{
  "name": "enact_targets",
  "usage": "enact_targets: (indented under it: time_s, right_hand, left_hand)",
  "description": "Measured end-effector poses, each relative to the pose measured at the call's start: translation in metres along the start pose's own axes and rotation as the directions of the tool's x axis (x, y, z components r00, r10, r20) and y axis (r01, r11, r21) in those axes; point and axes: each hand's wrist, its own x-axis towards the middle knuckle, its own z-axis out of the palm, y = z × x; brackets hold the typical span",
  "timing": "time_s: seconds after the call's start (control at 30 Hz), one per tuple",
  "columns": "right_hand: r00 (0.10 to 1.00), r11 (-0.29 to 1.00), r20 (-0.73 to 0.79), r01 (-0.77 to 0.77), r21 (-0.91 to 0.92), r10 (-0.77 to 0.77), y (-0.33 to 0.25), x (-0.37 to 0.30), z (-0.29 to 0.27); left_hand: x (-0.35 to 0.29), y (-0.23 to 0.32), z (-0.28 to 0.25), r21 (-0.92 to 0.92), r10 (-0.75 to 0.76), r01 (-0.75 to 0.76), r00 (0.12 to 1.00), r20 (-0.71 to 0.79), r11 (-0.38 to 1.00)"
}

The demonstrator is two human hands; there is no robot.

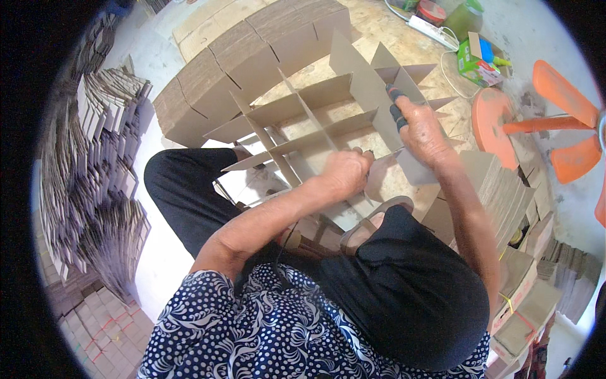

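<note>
A grid of interlocking cardboard dividers stands over a low tan board in front of me, its slotted strips crossing into open cells. My left hand is closed at the grid's near edge, its curled fingers on a strip; the fingertips are partly hidden. On the right side, my right hand grips an upright cardboard strip, with dark covers on two fingers laid along it. Its thumb is out of sight. Several strip ends stick out past the right hand.
Stacked cardboard strips curve along the far left of the board. More piles lie on the floor at left, and another stack stands at right. An orange fan, a power strip and a green box are at far right.
</note>
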Motion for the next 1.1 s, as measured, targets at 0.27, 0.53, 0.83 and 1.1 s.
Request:
enact_targets:
  time_s: [0.27, 0.53, 0.83, 1.1]
  right_hand:
    - [0.995, 0.998, 0.099, 0.01, -0.062, -0.004, -0.001, -0.005, 0.017]
    - [0.998, 0.995, 0.054, -0.015, -0.096, 0.02, -0.002, 0.014, 0.006]
    - [0.978, 0.95, 0.204, 0.103, -0.294, -0.043, 0.029, -0.004, 0.028]
    - [0.995, 0.983, -0.08, 0.038, -0.179, -0.053, 0.014, 0.055, 0.016]
  left_hand:
    - [0.009, -0.007, 0.01, -0.036, -0.042, 0.042, 0.999, -0.019, 0.998]
    - [0.002, -0.007, -0.011, -0.101, -0.011, 0.014, 0.999, 0.032, 0.995]
    - [-0.002, -0.003, -0.019, -0.271, 0.113, -0.114, 0.993, -0.021, 0.956]
    - [-0.147, -0.035, -0.056, 0.002, 0.137, -0.139, 0.975, 0.175, 0.99]
